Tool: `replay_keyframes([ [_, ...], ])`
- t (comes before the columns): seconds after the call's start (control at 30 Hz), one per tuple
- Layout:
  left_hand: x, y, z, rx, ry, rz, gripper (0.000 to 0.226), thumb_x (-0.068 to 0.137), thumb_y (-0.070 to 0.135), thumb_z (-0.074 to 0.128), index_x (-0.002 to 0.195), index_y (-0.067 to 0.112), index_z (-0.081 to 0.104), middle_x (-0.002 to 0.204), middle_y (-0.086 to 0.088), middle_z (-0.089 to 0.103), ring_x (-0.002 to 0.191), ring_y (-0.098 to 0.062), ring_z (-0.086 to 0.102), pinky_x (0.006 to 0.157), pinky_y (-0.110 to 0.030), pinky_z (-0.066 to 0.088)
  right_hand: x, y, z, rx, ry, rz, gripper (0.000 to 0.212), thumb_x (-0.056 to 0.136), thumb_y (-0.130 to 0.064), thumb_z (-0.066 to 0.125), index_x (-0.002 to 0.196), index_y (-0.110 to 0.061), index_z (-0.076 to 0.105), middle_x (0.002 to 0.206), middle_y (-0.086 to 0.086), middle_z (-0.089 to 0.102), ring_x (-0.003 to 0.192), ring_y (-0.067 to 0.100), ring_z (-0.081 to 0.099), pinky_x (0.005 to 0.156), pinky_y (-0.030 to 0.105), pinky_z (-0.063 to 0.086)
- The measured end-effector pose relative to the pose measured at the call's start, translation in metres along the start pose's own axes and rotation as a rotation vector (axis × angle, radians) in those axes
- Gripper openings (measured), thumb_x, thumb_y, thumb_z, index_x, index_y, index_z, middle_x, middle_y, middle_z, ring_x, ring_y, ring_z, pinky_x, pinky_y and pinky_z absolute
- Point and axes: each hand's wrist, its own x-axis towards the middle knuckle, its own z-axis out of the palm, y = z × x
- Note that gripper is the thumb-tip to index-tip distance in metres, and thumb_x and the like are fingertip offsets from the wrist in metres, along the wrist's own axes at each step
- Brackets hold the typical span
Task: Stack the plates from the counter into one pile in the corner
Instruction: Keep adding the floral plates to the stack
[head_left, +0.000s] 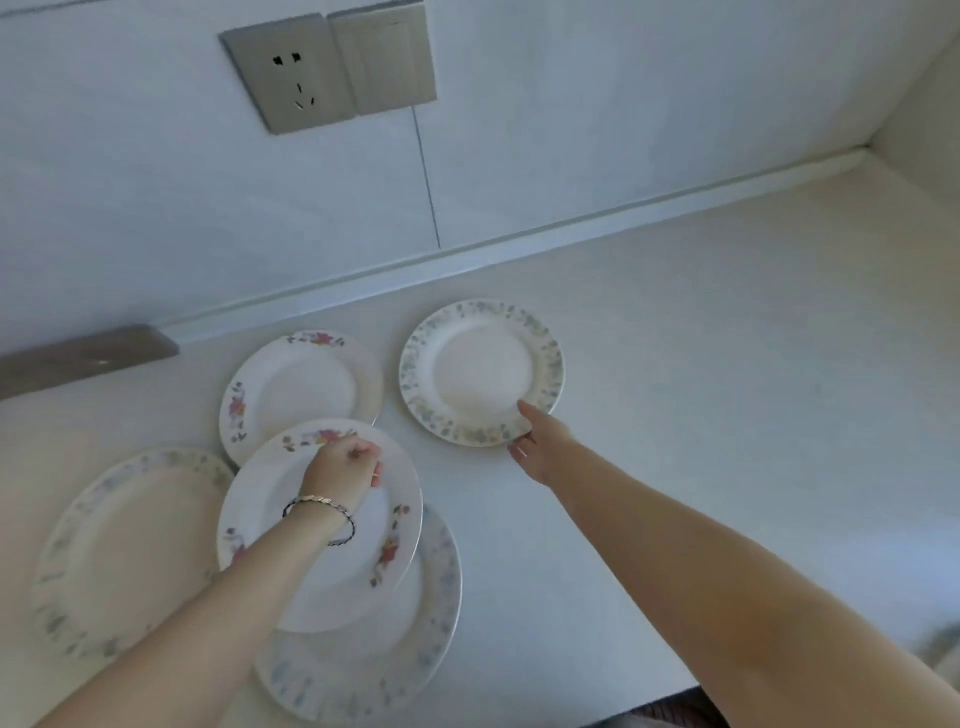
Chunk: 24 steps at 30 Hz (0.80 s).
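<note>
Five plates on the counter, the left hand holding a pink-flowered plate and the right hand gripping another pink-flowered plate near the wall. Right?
Not quite. In the head view the right hand grips the blue-green-rimmed white plate, not a pink-flowered one. The rest stands: five plates, left hand holding the pink-flowered plate.

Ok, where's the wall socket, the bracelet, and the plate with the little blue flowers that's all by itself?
Wall socket (291, 78), head view, middle of faceplate.
Bracelet (319, 512), head view, band on left wrist.
Blue-flowered plate (480, 371), head view, bare centre.

The pink-flowered plate (332, 561) hides much of the blue-rimmed plate (415, 649) beneath. Both forearms leave the bottom edge. A grey object (78, 358) at left is blurred
</note>
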Motion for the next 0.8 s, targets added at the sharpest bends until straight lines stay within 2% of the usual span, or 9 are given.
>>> replay_keyframes([
  [0.07,0.007,-0.006,-0.005,0.028,-0.056,0.017,0.034,0.087,-0.001,0.043,0.063,0.021,0.054,0.065,-0.001,0.06,0.066,-0.024,0.058,0.061,-0.028,0.047,0.008,0.001,0.01,0.038,0.056,-0.002,0.041,0.086,-0.02,0.064,0.123,-0.007,0.051,0.116,0.013,0.061,0.112,0.027,0.059,0.083,0.031,0.048],
  [0.13,0.014,-0.01,-0.011,0.177,-0.104,0.134,0.029,0.089,0.005,0.046,0.07,0.023,0.057,0.078,-0.003,0.064,0.079,-0.025,0.06,0.076,-0.031,0.047,0.014,0.002,0.014,0.0,0.132,-0.022,0.028,0.083,-0.023,0.068,0.102,-0.007,0.055,0.091,0.009,0.062,0.089,0.027,0.064,0.075,0.034,0.051],
  [0.2,0.023,-0.011,-0.016,0.493,-0.149,0.347,0.02,0.091,0.011,0.046,0.092,0.02,0.064,0.101,-0.003,0.068,0.098,-0.022,0.06,0.084,-0.028,0.043,0.018,0.003,0.012,-0.013,0.181,-0.061,0.018,0.083,-0.02,0.067,0.086,-0.008,0.055,0.08,0.008,0.06,0.071,0.023,0.062,0.068,0.034,0.054],
  [0.27,0.037,-0.009,-0.016,0.872,-0.223,0.582,0.03,0.094,0.021,0.043,0.12,0.02,0.056,0.129,0.003,0.057,0.126,-0.016,0.045,0.099,-0.028,0.033,0.018,-0.001,0.008,-0.011,0.211,-0.108,0.009,0.085,-0.015,0.066,0.079,-0.011,0.059,0.078,0.006,0.062,0.068,0.021,0.062,0.055,0.03,0.055],
  [0.37,0.057,-0.001,-0.011,1.293,-0.391,0.671,0.046,0.095,0.044,0.034,0.135,0.023,0.039,0.147,0.007,0.038,0.142,-0.014,0.022,0.111,-0.034,0.017,0.014,-0.01,-0.007,-0.02,0.24,-0.17,0.011,0.085,-0.009,0.064,0.075,-0.011,0.06,0.078,0.006,0.064,0.069,0.02,0.064,0.043,0.024,0.055],
  [0.53,0.08,0.017,-0.006,1.409,-0.637,0.52,0.047,0.09,0.054,0.04,0.11,0.014,0.054,0.124,-0.002,0.056,0.12,-0.022,0.044,0.094,-0.032,0.033,-0.002,-0.015,-0.051,-0.002,0.25,-0.169,0.008,0.084,-0.002,0.063,0.077,-0.004,0.059,0.081,0.011,0.065,0.073,0.022,0.063,0.048,0.026,0.058],
  [0.6,0.085,0.021,-0.007,1.306,-0.726,0.421,0.034,0.088,0.05,0.048,0.082,0.017,0.049,0.103,0.005,0.062,0.091,-0.018,0.057,0.07,-0.024,0.039,-0.009,-0.017,-0.069,0.008,0.249,-0.181,0.005,0.083,-0.002,0.062,0.079,-0.003,0.06,0.084,0.011,0.065,0.075,0.023,0.064,0.048,0.026,0.058],
  [0.67,0.085,0.024,-0.01,1.278,-0.752,0.386,0.037,0.086,0.049,0.051,0.07,0.018,0.039,0.081,0.008,0.057,0.064,-0.018,0.05,0.054,-0.025,0.033,-0.016,-0.02,-0.085,0.007,0.251,-0.19,0.004,0.083,-0.002,0.062,0.08,-0.002,0.06,0.085,0.012,0.066,0.077,0.023,0.064,0.048,0.026,0.058],
  [0.8,0.083,0.028,-0.011,1.182,-0.684,0.406,0.034,0.088,0.036,0.051,0.064,0.019,0.034,0.095,0.006,0.072,0.07,-0.02,0.041,0.055,-0.028,0.03,-0.028,-0.028,-0.112,-0.016,0.266,-0.214,0.004,0.083,-0.002,0.062,0.08,-0.003,0.061,0.086,0.011,0.066,0.078,0.023,0.064,0.047,0.023,0.057],
])
